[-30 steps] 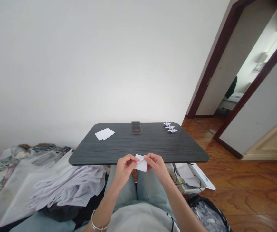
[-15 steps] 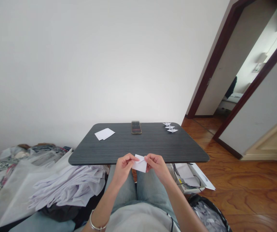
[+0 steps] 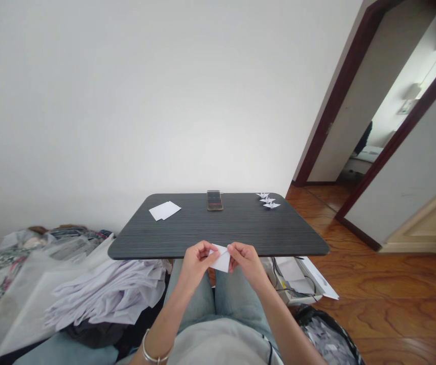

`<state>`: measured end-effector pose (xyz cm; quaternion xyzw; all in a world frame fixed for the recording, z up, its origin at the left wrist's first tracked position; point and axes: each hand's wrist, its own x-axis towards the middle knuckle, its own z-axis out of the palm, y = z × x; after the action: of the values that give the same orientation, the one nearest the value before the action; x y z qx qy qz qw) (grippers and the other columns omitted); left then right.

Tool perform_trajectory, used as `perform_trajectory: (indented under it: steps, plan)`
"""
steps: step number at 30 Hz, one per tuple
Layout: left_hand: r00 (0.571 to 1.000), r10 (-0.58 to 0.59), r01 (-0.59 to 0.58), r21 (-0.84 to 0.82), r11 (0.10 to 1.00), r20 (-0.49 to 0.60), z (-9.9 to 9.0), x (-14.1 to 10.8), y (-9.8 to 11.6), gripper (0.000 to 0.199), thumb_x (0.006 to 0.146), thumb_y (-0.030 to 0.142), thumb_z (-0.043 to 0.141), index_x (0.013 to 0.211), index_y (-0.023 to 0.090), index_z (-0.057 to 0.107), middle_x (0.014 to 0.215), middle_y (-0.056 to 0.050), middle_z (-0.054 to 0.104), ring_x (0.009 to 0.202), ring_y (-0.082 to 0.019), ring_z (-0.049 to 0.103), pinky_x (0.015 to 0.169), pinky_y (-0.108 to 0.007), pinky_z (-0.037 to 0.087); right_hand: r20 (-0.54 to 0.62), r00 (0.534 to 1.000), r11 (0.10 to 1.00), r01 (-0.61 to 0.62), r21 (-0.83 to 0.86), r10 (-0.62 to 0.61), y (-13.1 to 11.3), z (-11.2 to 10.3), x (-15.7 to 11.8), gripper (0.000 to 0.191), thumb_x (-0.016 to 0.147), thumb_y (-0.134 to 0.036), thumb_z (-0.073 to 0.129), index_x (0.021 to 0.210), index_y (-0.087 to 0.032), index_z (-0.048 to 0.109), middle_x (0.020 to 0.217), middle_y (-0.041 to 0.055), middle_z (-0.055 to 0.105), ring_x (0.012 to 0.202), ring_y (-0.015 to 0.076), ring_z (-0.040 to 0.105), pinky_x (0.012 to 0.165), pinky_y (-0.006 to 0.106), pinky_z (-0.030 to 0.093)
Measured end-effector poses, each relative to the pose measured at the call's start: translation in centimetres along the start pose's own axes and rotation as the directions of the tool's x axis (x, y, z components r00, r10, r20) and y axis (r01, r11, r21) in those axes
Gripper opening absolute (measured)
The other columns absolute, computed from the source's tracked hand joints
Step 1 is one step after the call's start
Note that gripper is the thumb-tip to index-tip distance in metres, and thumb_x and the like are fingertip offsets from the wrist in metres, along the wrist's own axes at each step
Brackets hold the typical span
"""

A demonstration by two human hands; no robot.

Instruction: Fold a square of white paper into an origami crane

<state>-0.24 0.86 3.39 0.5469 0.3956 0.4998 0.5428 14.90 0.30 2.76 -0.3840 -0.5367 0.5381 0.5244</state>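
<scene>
A folded white paper square (image 3: 220,259) is held in the air above the person's lap, just short of the near edge of the dark wood-grain tabletop (image 3: 145,241). The left hand (image 3: 196,266) holds one side and the right hand (image 3: 247,263) the other. The fingers of the left hand (image 3: 206,250) and the fingers of the right hand (image 3: 237,251) are closed on the paper in a pinch, not released. The exact contact is poorly seen: the fingers cover part of the sheet, and the number of layers cannot be determined from this view.

Assessment of handling: the paper appears very light, thin and limp, with little stiffness away from its fold. It will likely crease readily and could tear if pulled hard. The folded edge offers the firmest hold, and a light pinch between fingertip and thumb at the edges appears the safest grip.

Other items on the tabletop: a small stack of white paper sheets (image 3: 165,211) at the far left, a smartphone (image 3: 214,201) at the far edge, and three folded paper cranes (image 3: 268,200) at the far right. A bracelet (image 3: 152,349) is on the left wrist. Below the tabletop at right, a black bag of paper scraps (image 3: 326,337) sits on the wooden floor (image 3: 387,284).
</scene>
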Motion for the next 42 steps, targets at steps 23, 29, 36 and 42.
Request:
perform_trajectory:
  steps: [23, 29, 36, 42]
  plan:
    - [1.0, 0.01, -0.014, 0.123, 0.992, 0.03, -0.1, -0.2, 0.7, 0.018, 0.067, 0.029, 0.067, 0.074, 0.013, 0.066, 0.072, -0.006, 0.067, 0.064, -0.016, 0.058, 0.059, -0.024, 0.043, -0.01, 1.0, 1.0, -0.015, 0.02, 0.015, -0.1, 0.0, -0.1, 0.039, 0.073, -0.053, 0.057, 0.058, -0.017, 0.055, 0.044, -0.0026, 0.054, 0.039, 0.0111, 0.051, 0.04, 0.022, 0.043]
    - [0.999, 0.026, -0.031, 0.172, 0.985, 0.035, -0.2, -0.1, 0.6, 0.018, 0.069, 0.029, 0.065, 0.075, 0.012, 0.066, 0.075, -0.008, 0.067, 0.065, -0.016, 0.059, 0.059, -0.025, 0.044, -0.015, 1.0, 1.0, -0.005, -0.015, 0.004, -0.1, -0.1, -0.1, 0.036, 0.074, -0.049, 0.058, 0.06, -0.016, 0.056, 0.045, -0.0026, 0.055, 0.038, 0.0095, 0.05, 0.041, 0.02, 0.042]
    - [1.0, 0.003, -0.006, 0.12, 0.993, 0.026, 0.0, -0.1, 0.9, 0.021, 0.067, 0.03, 0.067, 0.079, 0.012, 0.065, 0.067, -0.004, 0.064, 0.061, -0.014, 0.057, 0.057, -0.023, 0.042, -0.023, 1.0, 0.999, 0.02, -0.045, -0.021, -0.1, -0.1, -0.2, 0.033, 0.074, -0.046, 0.059, 0.06, -0.016, 0.056, 0.043, -0.0032, 0.054, 0.038, 0.009, 0.048, 0.041, 0.02, 0.041]
    - [1.0, -0.005, 0.004, 0.012, 1.0, 0.021, -0.1, -0.4, 1.5, 0.021, 0.069, 0.032, 0.065, 0.077, 0.012, 0.063, 0.067, -0.003, 0.064, 0.061, -0.013, 0.056, 0.058, -0.022, 0.041, -0.037, 0.998, 0.997, 0.048, -0.054, -0.05, -0.5, -0.1, -0.3, 0.033, 0.075, -0.045, 0.058, 0.06, -0.016, 0.055, 0.044, -0.0028, 0.053, 0.039, 0.0088, 0.048, 0.041, 0.02, 0.041]
